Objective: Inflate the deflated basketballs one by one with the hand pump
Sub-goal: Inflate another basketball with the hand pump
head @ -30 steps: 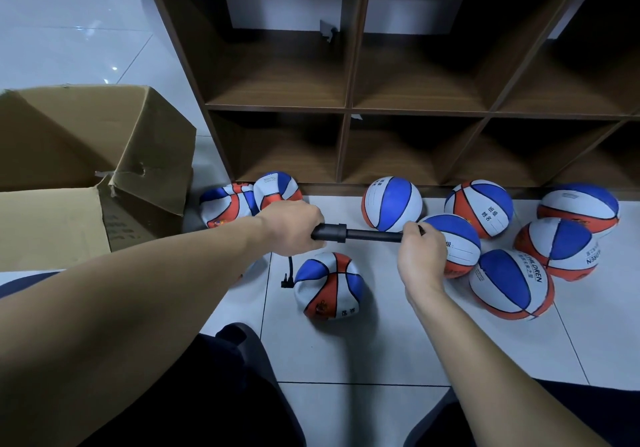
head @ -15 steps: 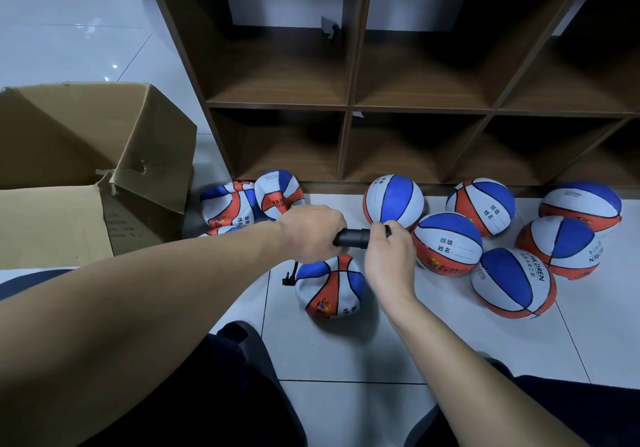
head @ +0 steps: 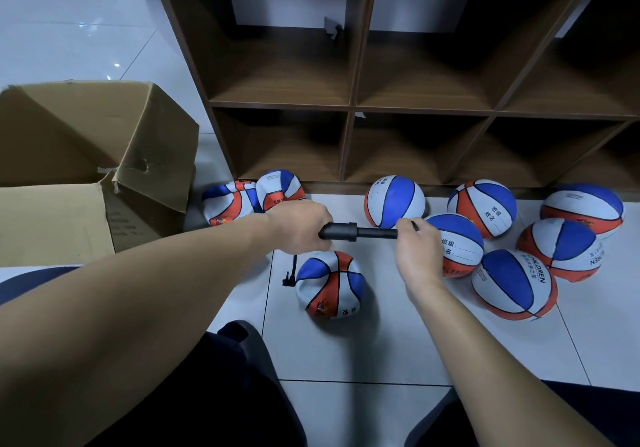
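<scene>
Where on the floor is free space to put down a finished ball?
Bare tiles lie below the connected ball, toward the knees, and at the far right beneath the round balls. It is crowded along the shelf base and by the box.

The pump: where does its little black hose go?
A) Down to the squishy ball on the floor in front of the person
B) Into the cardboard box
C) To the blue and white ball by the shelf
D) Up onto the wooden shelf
A: the thin black hose hangs down from the left hand, which holds the pump, and ends beside the dented ball on the floor.
</scene>
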`<state>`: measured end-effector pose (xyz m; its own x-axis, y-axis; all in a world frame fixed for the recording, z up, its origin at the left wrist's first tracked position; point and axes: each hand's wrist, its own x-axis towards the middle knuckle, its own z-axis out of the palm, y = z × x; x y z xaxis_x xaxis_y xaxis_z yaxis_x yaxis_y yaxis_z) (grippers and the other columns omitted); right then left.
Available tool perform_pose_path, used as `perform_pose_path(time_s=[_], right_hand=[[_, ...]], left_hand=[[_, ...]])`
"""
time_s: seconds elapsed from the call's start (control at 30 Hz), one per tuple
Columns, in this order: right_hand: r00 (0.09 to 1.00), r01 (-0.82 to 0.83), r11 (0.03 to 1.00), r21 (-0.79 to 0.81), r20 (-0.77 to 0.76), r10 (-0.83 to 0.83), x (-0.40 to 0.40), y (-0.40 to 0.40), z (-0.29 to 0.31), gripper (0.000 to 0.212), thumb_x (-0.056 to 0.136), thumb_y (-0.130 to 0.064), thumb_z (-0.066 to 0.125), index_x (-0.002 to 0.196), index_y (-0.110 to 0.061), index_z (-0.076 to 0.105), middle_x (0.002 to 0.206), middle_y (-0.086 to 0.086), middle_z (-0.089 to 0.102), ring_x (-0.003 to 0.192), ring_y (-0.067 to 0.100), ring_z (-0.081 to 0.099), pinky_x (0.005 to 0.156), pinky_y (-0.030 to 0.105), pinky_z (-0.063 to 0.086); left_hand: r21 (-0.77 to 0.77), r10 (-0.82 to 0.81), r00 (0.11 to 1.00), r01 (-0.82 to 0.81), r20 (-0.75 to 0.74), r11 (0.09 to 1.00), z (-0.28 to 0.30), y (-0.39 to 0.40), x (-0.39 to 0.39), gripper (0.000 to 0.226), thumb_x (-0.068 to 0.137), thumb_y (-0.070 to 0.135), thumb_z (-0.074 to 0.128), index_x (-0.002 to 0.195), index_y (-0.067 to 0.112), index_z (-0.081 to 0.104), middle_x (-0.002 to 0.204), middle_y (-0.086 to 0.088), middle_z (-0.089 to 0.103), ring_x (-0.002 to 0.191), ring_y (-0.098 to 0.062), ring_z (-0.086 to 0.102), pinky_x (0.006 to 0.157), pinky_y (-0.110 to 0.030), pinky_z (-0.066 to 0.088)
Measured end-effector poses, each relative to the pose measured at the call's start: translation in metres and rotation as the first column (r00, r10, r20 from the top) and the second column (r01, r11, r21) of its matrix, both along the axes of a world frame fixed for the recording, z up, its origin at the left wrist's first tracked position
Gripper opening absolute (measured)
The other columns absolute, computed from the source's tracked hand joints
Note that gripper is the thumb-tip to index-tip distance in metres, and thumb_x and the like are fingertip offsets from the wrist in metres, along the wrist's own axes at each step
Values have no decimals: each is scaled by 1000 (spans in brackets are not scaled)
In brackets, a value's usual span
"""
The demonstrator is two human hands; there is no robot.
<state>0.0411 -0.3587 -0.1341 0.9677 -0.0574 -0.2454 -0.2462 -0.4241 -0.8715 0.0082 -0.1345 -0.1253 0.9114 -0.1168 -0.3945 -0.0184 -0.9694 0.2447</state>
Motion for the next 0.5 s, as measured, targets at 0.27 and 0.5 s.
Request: perform_pose_path(time_s=[0.27,0.5], right_hand=[[990,129,991,16,62,-130,15,-13,8,30,95,-16,51,68,-14,40,62,2,39,62,22,35,58,40,30],[994,53,998,-26,92,-50,-6,10,3,33,97,-15,49,68,-13,35,65,4,38,62,23,33,59,39,28]], left_hand=[[7,82,996,-82,48,997,1,8,-1,29,99,47,67,80,26,63,73,1,64,70,-19,63,62,-37,53],[-3,52,997,-52,50,999,3,-11,-2,19,99,39,64,84,27,66,77,1,66,72,-21,66,62,-36,57]])
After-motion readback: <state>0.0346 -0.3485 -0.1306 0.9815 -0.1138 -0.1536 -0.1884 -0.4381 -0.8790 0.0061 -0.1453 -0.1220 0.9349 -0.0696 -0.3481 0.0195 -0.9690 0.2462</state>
